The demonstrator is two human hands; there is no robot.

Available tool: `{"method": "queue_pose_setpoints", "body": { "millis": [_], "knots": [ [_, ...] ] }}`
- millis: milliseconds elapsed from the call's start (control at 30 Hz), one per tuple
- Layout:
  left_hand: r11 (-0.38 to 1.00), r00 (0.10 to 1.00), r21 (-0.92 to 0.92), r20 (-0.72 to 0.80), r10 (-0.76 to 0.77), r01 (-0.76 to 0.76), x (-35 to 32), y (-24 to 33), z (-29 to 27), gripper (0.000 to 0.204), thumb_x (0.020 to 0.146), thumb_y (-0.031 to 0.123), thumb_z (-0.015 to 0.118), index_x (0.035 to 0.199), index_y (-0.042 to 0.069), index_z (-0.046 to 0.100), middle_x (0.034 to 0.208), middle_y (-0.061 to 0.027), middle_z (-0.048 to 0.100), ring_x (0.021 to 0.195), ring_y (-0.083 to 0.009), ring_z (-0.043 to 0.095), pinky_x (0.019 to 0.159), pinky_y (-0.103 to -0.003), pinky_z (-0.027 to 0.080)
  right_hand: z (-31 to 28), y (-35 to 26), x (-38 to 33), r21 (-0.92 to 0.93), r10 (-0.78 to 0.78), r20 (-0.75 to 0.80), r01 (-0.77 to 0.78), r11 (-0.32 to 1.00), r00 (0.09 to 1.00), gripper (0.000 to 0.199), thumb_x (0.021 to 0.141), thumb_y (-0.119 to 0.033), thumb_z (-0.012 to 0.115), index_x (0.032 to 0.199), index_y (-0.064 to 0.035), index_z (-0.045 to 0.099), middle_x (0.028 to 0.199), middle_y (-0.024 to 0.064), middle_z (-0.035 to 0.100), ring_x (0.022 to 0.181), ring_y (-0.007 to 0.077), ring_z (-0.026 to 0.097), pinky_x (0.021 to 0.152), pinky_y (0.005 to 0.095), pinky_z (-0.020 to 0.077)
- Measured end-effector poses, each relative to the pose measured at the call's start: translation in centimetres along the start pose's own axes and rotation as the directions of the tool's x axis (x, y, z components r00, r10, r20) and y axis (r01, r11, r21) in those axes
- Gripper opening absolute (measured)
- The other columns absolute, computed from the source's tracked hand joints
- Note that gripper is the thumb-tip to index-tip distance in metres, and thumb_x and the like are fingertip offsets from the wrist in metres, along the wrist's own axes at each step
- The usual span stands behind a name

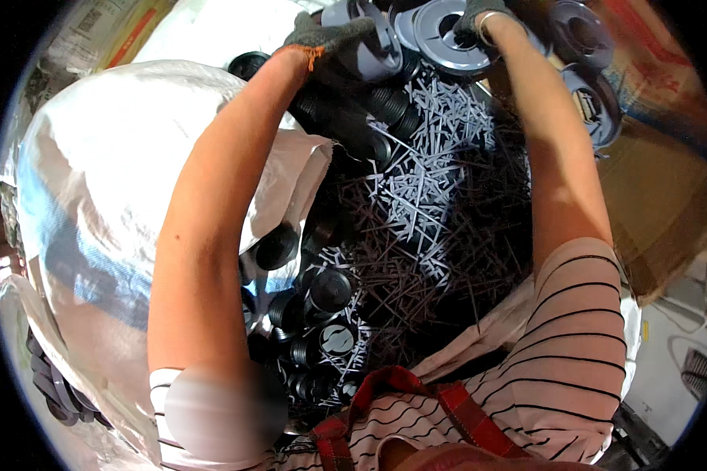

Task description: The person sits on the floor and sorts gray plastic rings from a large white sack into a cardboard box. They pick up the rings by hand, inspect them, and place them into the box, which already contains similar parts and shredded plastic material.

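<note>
Both my arms reach to the far edge of the view, and both hands wear dark gloves. My left hand [328, 35] is closed on a curved grey plastic part [379, 51], its fingers partly hidden by it. My right hand [478, 23] grips a round grey plastic reel-like piece [440, 51], with fingers at its centre hole. The two grey pieces are side by side. Below them lies a heap of thin grey plastic sticks [428, 180], partly in shadow. Black round threaded plastic pieces [330, 290] lie along the heap's left side.
A large white woven sack [126, 141] with a blue stripe bulges at left. More grey round parts [580, 35] sit at the far right, above a brown cardboard box [660, 204]. Dark flat pieces [55, 385] show at the lower left.
</note>
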State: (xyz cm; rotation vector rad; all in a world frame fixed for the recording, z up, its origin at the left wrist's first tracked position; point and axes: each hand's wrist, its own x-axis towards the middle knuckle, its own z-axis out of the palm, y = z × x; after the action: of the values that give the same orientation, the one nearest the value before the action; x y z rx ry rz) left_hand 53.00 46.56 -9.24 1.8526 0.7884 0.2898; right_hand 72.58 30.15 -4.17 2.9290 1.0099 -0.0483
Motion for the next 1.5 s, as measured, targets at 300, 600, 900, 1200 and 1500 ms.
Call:
{"method": "queue_pose_setpoints", "body": {
  "millis": [300,600,900,1200,1500],
  "knots": [
    [0.121,0.691,0.739,0.541,0.479,-0.663,-1.4,-2.9,-1.8,0.021,0.075,0.012,0.061,0.095,0.016,0.066,0.088,-0.0009,0.067,0.083,-0.01,0.063,0.106,-0.036,0.026,3.9,2.3,6.1,-0.254,-0.333,-0.018,0.318,0.913,0.943,0.049,0.059,-0.027,0.074,0.101,-0.0019,0.063,0.103,0.0207,0.06,0.094,0.0295,0.061,0.079,0.0376,0.0498],
    [0.998,0.907,0.055,0.421,0.008,-0.034,-23.3,1.9,-1.3,0.043,0.067,0.019,0.074,0.105,0.007,0.057,0.096,-0.0065,0.06,0.09,-0.0163,0.054,0.081,-0.027,0.044,11.4,4.1,-11.9,0.223,-0.652,0.631,0.707,0.671,0.42,0.042,0.067,-0.043,0.066,0.093,-0.0095,0.067,0.091,0.0071,0.066,0.077,0.022,0.058,0.07,0.0377,0.0466],
    [0.993,0.964,0.031,0.237,-0.121,0.116,-45.8,-5.4,-5.8,0.046,0.08,0.012,0.063,0.122,0.003,0.046,0.099,-0.0038,0.057,0.088,-0.0105,0.052,0.077,-0.023,0.044,2.7,3.2,-20.0,0.032,-0.624,0.106,0.625,0.78,0.774,0.039,0.075,-0.039,0.056,0.079,-0.0005,0.064,0.084,0.02,0.062,0.079,0.0348,0.059,0.071,0.0401,0.0462],
    [0.833,0.947,0.5,-0.311,-0.084,0.238,-57.9,-11.1,-9.8,0.048,0.075,0.013,0.068,0.118,0.001,0.05,0.114,-0.0142,0.056,0.101,-0.023,0.055,0.09,-0.033,0.043,1.5,-10.3,-24.6,0.341,-0.596,0.032,0.552,0.761,0.802,0.037,0.083,-0.036,0.05,0.103,-0.0055,0.056,0.103,0.017,0.058,0.097,0.0327,0.055,0.085,0.0382,0.0417],
    [0.955,0.911,-0.218,-0.317,-0.265,0.202,-56.6,-10.2,-12.0,0.048,0.081,0.013,0.054,0.127,0.002,0.042,0.122,-0.0114,0.051,0.115,-0.024,0.045,0.099,-0.034,0.032,-8.2,-31.7,-34.4,0.929,-0.955,0.289,0.222,0.296,0.067,0.021,0.081,-0.003,0.053,0.101,-0.0037,0.058,0.094,0.0058,0.061,0.079,0.0145,0.06,0.066,0.023,0.0494]
  ]
}}
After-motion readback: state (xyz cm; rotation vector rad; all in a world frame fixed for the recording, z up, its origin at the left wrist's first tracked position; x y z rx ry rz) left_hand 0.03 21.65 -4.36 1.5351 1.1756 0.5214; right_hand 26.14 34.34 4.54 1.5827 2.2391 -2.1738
